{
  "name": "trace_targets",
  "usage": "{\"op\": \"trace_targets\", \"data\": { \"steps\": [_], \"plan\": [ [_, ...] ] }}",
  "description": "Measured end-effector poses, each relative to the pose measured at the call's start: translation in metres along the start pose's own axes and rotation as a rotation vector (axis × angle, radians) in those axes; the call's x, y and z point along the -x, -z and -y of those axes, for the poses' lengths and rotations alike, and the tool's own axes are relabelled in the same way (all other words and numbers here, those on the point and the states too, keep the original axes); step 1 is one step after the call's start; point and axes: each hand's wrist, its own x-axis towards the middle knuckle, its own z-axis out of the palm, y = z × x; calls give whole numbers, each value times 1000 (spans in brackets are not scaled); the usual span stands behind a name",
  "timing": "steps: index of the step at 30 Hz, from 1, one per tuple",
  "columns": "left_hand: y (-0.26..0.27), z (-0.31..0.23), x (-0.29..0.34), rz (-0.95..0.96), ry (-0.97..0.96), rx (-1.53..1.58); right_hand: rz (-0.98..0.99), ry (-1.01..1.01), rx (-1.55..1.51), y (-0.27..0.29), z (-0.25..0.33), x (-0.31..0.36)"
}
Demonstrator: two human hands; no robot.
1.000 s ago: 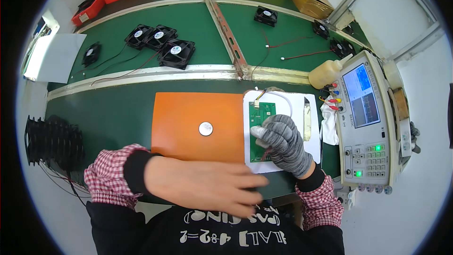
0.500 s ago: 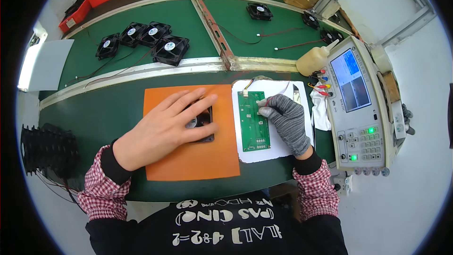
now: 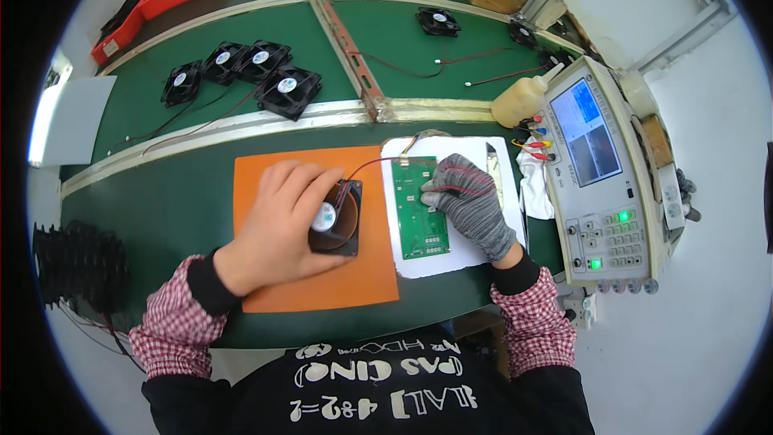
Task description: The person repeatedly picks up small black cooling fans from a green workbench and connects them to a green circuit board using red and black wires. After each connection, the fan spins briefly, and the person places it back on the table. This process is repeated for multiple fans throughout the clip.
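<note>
My bare left hand (image 3: 278, 225) grips a black cooling fan (image 3: 347, 221) by its frame. The fan lies on an orange mat (image 3: 374, 278), its round label facing up beside my fingers. A thin red wire (image 3: 369, 167) leads from the fan toward the top of a green circuit board (image 3: 420, 229), which rests on a white pad (image 3: 469, 256). Over the board's right side, my right hand (image 3: 471, 203), in a grey knit glove, is closed in a pinch. Red wire lies across the glove; the fingers hide the wire's end.
Several black fans (image 3: 288, 90) with trailing leads lie behind the metal rail. A tester with a lit screen (image 3: 586, 133) stands at the right, near a cream squeeze bottle (image 3: 518, 102). A knife (image 3: 493, 163) lies on the pad. Stacked fans (image 3: 80, 262) stand at far left.
My left hand has moved from lying over the fan to gripping its left side, uncovering more of it. My right hand has shifted slightly, with red wire now across the glove. The view has turned slightly.
</note>
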Motion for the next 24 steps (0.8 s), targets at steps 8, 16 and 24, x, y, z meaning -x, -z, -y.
{"op": "trace_targets", "data": {
  "steps": [8,16,24],
  "plan": [
    [63,-42,24,-294,-448,470,-29,8,24,2,1,0],
    [89,-52,16,486,257,2037,-13,-19,-37,-4,6,-3],
    [43,-27,-14,-482,-506,32,-40,1,161,-3,13,-1]
  ]
}}
